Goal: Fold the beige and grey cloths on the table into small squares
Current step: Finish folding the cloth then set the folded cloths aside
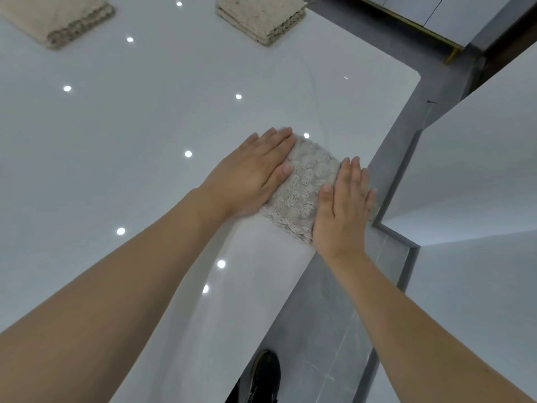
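A grey, bumpy cloth lies folded into a small square near the right edge of the glossy white table. My left hand presses flat on its left side with straight fingers. My right hand presses flat on its right side, fingers straight, at the table's edge. Two beige cloths lie folded at the far side: one at the top left, another at the top middle.
The table's right edge runs diagonally just beside my right hand, with grey floor tiles below. A white wall or cabinet stands to the right. A dark shoe shows at the bottom.
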Demonstrator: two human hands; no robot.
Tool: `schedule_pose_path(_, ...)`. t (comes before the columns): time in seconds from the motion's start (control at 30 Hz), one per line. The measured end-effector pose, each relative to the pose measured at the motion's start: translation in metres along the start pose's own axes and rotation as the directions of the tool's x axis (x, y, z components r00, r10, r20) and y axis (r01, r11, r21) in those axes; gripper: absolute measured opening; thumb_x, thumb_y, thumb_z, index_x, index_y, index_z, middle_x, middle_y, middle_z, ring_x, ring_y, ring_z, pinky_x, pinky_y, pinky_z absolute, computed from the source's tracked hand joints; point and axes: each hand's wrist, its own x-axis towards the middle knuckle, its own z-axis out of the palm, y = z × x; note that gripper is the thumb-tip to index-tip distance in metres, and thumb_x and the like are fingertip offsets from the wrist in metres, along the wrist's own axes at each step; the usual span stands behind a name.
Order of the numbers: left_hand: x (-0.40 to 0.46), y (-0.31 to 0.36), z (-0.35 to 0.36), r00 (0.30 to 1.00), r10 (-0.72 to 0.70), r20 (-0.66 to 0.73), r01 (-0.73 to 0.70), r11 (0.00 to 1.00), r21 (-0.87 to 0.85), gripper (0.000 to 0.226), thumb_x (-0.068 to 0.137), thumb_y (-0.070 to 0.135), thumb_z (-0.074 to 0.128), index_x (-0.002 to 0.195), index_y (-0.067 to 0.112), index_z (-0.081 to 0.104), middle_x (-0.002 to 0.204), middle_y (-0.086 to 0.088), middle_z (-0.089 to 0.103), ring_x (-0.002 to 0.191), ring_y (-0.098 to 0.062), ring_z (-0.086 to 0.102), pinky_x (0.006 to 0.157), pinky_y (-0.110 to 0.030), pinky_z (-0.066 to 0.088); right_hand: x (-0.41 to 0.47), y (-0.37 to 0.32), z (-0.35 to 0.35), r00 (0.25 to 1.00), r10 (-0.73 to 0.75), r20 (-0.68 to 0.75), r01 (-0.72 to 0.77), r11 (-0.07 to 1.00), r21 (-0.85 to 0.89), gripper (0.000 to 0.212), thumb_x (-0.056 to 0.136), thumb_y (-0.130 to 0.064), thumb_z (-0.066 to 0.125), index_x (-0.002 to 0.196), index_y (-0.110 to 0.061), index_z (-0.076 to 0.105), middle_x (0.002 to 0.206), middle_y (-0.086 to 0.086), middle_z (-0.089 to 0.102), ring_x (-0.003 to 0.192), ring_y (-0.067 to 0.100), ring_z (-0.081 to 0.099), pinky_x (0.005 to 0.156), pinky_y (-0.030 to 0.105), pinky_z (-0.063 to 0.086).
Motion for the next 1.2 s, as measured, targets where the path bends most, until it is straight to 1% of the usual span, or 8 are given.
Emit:
schedule_pose_path(0.1, -0.008, -0.010, -0.001, 0.999, -0.037, -0.001, 0.037, 0.996, 0.077, 0.062, 0.102, 0.049, 0.012, 0.155, 0.018, 0.019, 0.162, 0.003, 0.018, 0.149, -0.018, 0.014, 0.121, -0.034, 0.003, -0.006, 0.012, -0.009, 0.997, -0.023, 0.078, 0.031, 0.995, -0.100, 0.065, 0.096, -0.045, 0.002, 0.155, -0.017, -0.001, 0.163, -0.003, -0.004, 0.148, 0.012, -0.011, 0.118, 0.034, -0.015)
schedule_pose_path(0.2, -0.016, -0.012, -0.002, 0.974, -0.196, -0.111, 0.195, 0.981, -0.013, 0.058, 0.102, 0.046, 0.012, 0.149, 0.016, 0.031, 0.148, -0.003, 0.043, 0.144, -0.022, 0.025, 0.120, -0.039, 0.010, 0.004, 0.031, -0.027, 0.985, -0.090, 0.146, 0.108, 0.987, -0.121, 0.065, 0.098, -0.046, 0.005, 0.155, -0.015, 0.007, 0.163, -0.001, 0.002, 0.149, 0.013, -0.007, 0.119, 0.035, -0.015)
schedule_pose_path(0.23, -0.018, -0.006, -0.003, 0.921, -0.331, -0.206, 0.307, 0.941, -0.143, 0.056, 0.102, 0.044, 0.014, 0.143, 0.013, 0.037, 0.138, -0.005, 0.049, 0.139, -0.023, 0.031, 0.119, -0.039, 0.013, 0.012, 0.035, -0.035, 0.983, -0.105, 0.151, 0.113, 0.993, -0.045, 0.062, 0.100, -0.045, 0.011, 0.154, -0.015, 0.012, 0.163, -0.001, 0.005, 0.149, 0.012, -0.004, 0.120, 0.037, -0.011)
schedule_pose_path(0.3, -0.020, 0.018, -0.004, 0.653, -0.677, -0.340, 0.472, 0.715, -0.517, 0.053, 0.103, 0.041, 0.017, 0.138, 0.011, 0.043, 0.127, 0.001, 0.051, 0.133, -0.021, 0.034, 0.117, -0.035, 0.013, 0.035, 0.031, -0.049, 0.973, -0.146, 0.181, 0.105, 0.970, 0.219, 0.054, 0.105, -0.038, 0.021, 0.154, -0.017, 0.017, 0.162, -0.005, 0.008, 0.148, 0.005, 0.001, 0.123, 0.037, 0.000)
schedule_pose_path(0.37, -0.015, 0.054, -0.002, 0.435, -0.838, -0.329, 0.473, 0.524, -0.708, 0.051, 0.104, 0.038, 0.018, 0.142, 0.013, 0.040, 0.135, 0.008, 0.045, 0.143, -0.015, 0.022, 0.120, -0.034, 0.004, 0.057, 0.017, -0.058, 0.931, -0.265, 0.249, 0.152, 0.906, 0.395, 0.049, 0.106, -0.030, 0.026, 0.153, -0.019, 0.019, 0.161, -0.009, 0.011, 0.147, -0.001, 0.005, 0.122, 0.030, 0.005)
schedule_pose_path(0.53, 0.006, 0.112, 0.021, 0.282, -0.871, -0.402, 0.513, 0.491, -0.704, 0.052, 0.104, 0.035, 0.021, 0.149, 0.011, 0.032, 0.159, -0.002, 0.026, 0.150, -0.016, 0.004, 0.121, -0.038, -0.005, 0.097, -0.008, -0.052, 0.677, -0.559, 0.478, 0.431, 0.828, 0.358, 0.048, 0.106, -0.025, 0.027, 0.153, -0.016, 0.019, 0.161, -0.006, 0.012, 0.146, -0.001, 0.007, 0.122, 0.029, 0.004)
schedule_pose_path(0.73, 0.013, 0.115, 0.050, 0.274, -0.877, -0.395, 0.725, 0.459, -0.514, 0.061, 0.101, 0.039, 0.017, 0.153, 0.008, 0.021, 0.162, -0.004, 0.016, 0.151, -0.020, -0.001, 0.122, -0.040, -0.003, 0.113, -0.006, -0.032, 0.532, -0.630, 0.565, 0.589, 0.755, 0.288, 0.055, 0.102, -0.038, 0.020, 0.153, -0.017, 0.019, 0.162, -0.003, 0.011, 0.148, 0.006, 0.004, 0.122, 0.030, 0.000)
schedule_pose_path(1.2, -0.011, 0.109, 0.066, 0.379, -0.833, -0.403, 0.882, 0.457, -0.113, 0.067, 0.102, 0.043, 0.015, 0.153, -0.001, 0.010, 0.162, -0.016, 0.009, 0.150, -0.028, 0.005, 0.121, -0.045, 0.000, 0.123, 0.005, -0.030, 0.493, -0.598, 0.632, 0.783, 0.621, -0.024, 0.057, 0.103, -0.043, 0.013, 0.155, -0.023, 0.002, 0.162, -0.009, 0.003, 0.148, 0.008, -0.004, 0.120, 0.039, -0.010)
